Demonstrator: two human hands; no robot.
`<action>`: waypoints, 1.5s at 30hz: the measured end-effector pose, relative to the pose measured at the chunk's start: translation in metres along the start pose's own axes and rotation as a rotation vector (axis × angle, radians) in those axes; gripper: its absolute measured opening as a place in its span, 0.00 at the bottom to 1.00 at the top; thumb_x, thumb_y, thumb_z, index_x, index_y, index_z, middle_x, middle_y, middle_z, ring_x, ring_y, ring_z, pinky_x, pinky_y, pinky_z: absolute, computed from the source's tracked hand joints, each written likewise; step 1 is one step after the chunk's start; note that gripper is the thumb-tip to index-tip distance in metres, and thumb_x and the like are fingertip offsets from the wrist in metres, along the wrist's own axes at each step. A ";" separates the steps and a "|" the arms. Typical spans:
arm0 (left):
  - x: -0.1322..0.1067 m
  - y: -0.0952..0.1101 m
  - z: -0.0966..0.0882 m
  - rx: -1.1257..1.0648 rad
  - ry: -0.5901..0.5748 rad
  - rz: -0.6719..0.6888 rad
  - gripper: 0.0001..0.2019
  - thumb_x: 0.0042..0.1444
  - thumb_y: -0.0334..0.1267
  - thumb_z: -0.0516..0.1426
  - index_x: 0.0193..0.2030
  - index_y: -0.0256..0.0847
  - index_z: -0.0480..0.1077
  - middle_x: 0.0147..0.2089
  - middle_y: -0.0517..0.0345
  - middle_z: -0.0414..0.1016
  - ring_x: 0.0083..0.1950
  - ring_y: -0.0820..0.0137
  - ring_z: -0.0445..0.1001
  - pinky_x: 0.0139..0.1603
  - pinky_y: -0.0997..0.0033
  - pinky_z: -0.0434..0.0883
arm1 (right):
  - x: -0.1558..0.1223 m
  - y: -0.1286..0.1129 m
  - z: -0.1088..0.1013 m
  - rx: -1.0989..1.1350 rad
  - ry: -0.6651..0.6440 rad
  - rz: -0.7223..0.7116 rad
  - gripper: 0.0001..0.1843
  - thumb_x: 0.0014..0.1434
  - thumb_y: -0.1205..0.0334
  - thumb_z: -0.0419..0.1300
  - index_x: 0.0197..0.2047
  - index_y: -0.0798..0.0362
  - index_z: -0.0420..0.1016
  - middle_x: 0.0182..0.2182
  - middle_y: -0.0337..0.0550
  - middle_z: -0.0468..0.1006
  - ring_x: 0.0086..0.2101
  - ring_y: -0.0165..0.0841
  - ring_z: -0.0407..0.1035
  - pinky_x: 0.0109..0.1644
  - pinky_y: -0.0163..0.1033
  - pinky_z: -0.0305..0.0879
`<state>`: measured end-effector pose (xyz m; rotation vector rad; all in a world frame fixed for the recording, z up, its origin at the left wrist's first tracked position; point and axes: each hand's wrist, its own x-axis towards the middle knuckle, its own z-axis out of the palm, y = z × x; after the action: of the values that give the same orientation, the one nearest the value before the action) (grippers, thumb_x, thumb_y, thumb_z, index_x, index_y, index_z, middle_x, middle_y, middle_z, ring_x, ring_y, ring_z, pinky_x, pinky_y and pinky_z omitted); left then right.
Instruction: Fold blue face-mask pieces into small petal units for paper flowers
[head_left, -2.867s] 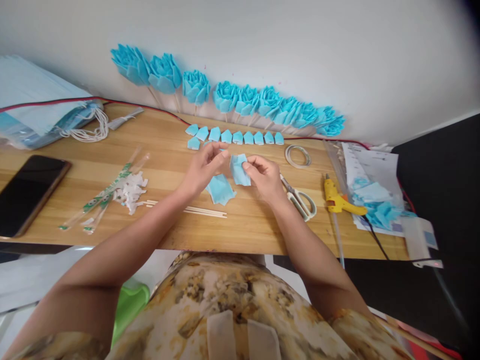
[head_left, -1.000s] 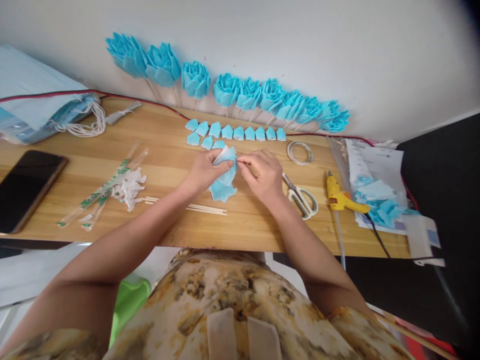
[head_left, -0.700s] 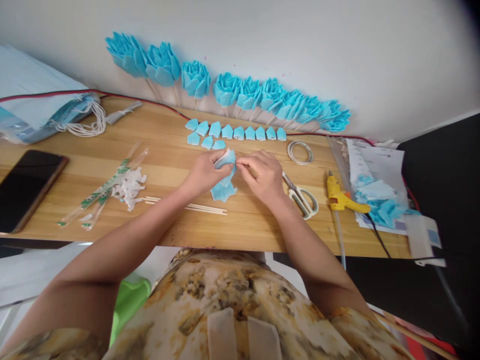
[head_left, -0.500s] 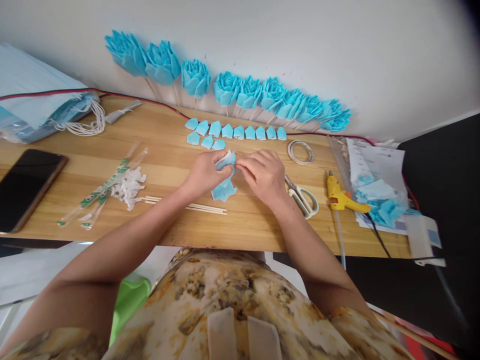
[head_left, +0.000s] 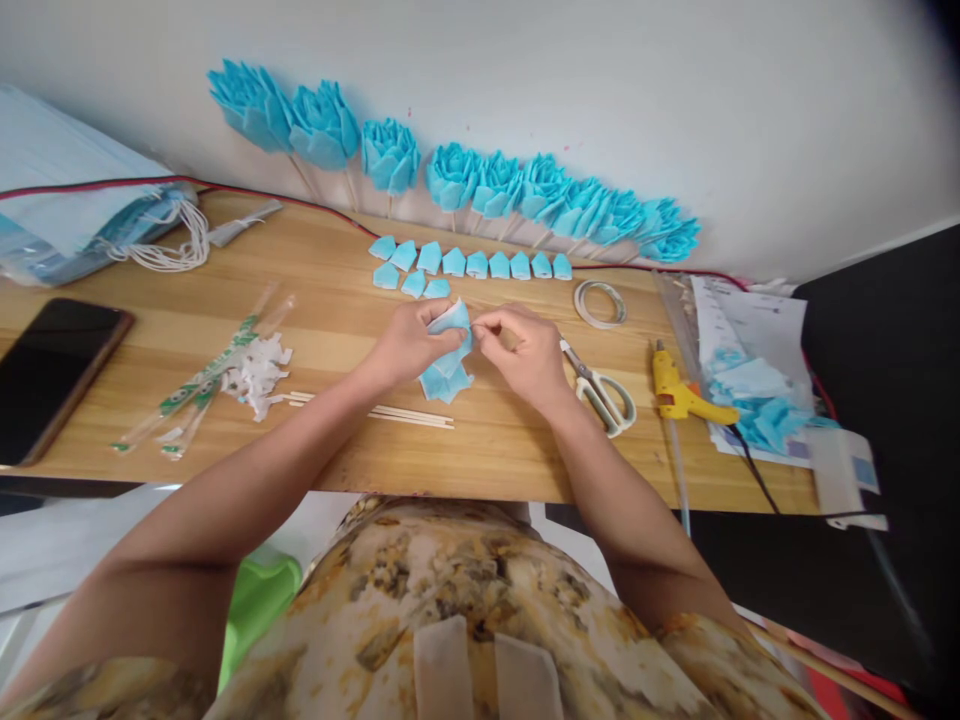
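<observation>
One wooden surface, lined along the far edge with blue flowers. By the near edge, far left, a dark phone. Midway along the surface, two hands just apart, left hand and right hand. Toward the right edge, a yellow glue gun; nearer the middle, scissors. Clamped in the left hand, pinched at one side by right fingertips, a blue piece. Near the far edge, small blue petals in rows.

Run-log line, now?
left grip: holding blue fabric piece | right grip: pinching its edge | scissors, glue gun: on wooden table
</observation>
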<state>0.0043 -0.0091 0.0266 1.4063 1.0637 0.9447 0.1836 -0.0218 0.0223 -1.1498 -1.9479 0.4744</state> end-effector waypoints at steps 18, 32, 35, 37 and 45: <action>-0.001 0.001 -0.001 0.233 -0.020 0.058 0.07 0.49 0.39 0.56 0.25 0.39 0.64 0.25 0.64 0.60 0.29 0.73 0.60 0.30 0.73 0.60 | 0.003 0.009 -0.010 -0.134 -0.132 -0.135 0.10 0.66 0.63 0.57 0.33 0.50 0.76 0.29 0.39 0.79 0.33 0.33 0.70 0.43 0.41 0.61; -0.003 -0.002 0.002 0.377 0.006 0.118 0.08 0.50 0.38 0.54 0.24 0.41 0.58 0.24 0.66 0.55 0.29 0.74 0.57 0.31 0.72 0.57 | 0.002 0.007 -0.007 -0.476 -0.115 -0.298 0.11 0.68 0.62 0.55 0.35 0.50 0.77 0.32 0.42 0.81 0.35 0.37 0.69 0.42 0.44 0.57; -0.002 -0.003 0.003 0.352 0.044 0.096 0.10 0.49 0.35 0.55 0.23 0.41 0.55 0.23 0.67 0.52 0.28 0.75 0.54 0.29 0.72 0.54 | -0.001 0.004 -0.001 -0.535 -0.038 -0.310 0.10 0.65 0.64 0.57 0.32 0.50 0.76 0.29 0.42 0.80 0.34 0.37 0.68 0.41 0.44 0.57; -0.001 -0.003 0.004 0.271 0.059 0.067 0.10 0.48 0.35 0.55 0.22 0.41 0.56 0.23 0.67 0.52 0.28 0.76 0.54 0.29 0.73 0.55 | -0.003 0.001 0.005 -0.547 0.042 -0.284 0.10 0.63 0.67 0.57 0.31 0.50 0.75 0.28 0.42 0.79 0.34 0.37 0.67 0.40 0.44 0.57; -0.001 -0.008 0.009 -0.185 0.059 -0.025 0.10 0.45 0.41 0.62 0.26 0.39 0.65 0.25 0.64 0.63 0.26 0.76 0.59 0.27 0.75 0.60 | -0.004 -0.002 0.013 -0.038 0.172 0.054 0.09 0.59 0.65 0.58 0.27 0.50 0.72 0.25 0.38 0.76 0.31 0.33 0.69 0.39 0.40 0.64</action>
<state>0.0123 -0.0122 0.0175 1.2174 1.0077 1.0444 0.1731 -0.0248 0.0141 -1.2288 -1.7883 0.3567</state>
